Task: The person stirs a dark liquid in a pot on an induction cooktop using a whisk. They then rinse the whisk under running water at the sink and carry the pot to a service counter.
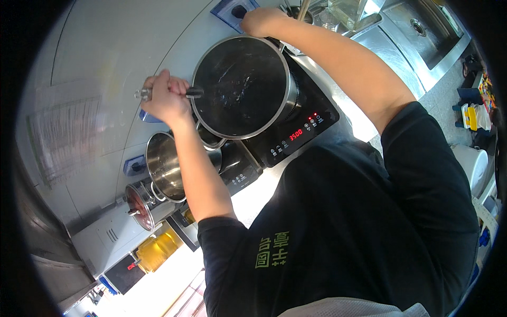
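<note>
A large steel pot (287, 79) with dark, glinting contents stands on a black induction cooker (289, 138) with lit red digits. At the pot's left rim, my left hand (168, 97) is closed around a slim tool (194, 92). Its dark end overlaps the rim, and a shiny end sticks out on the other side; its kind is unclear. My right hand (263, 21) is at the pot's far rim, beside a blue-framed wall socket (229, 12). Its fingers are bent and mostly hidden, so what it touches does not show.
Another steel pot (164, 166) stands beside my left forearm, near a lidded pot (140, 208) with reddish contents. A yellow liquid container (158, 251) is farther down. Utensils stand in a holder (305, 14) by my right wrist. A steel sink (427, 35) lies at the upper right.
</note>
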